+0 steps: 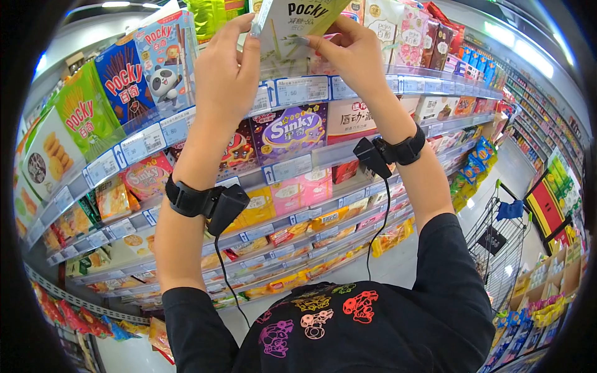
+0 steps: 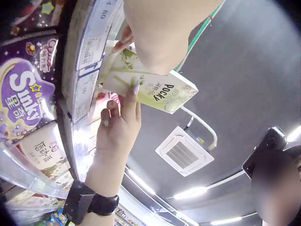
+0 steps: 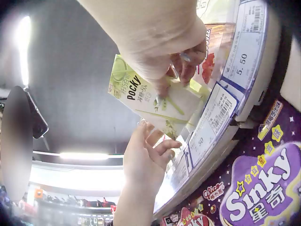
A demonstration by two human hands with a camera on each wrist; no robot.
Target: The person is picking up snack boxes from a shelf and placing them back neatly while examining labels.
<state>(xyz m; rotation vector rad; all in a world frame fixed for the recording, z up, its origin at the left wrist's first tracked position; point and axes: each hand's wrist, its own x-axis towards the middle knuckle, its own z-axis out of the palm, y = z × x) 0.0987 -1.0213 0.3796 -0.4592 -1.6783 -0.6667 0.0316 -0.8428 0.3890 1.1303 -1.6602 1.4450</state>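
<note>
Pocky box [image 1: 292, 32] sits just above the price rail [image 1: 302, 91]. Should be light, slick, stiffish card; contents likely snap. Right hand [image 1: 353, 53] pinches it, thumb on front; left hand [image 1: 227, 68] touches opposite side, can't tell if gripping. I'd hold side edges, squeeze lightly.

Downward head view, 2 upward wrist views, close
</note>
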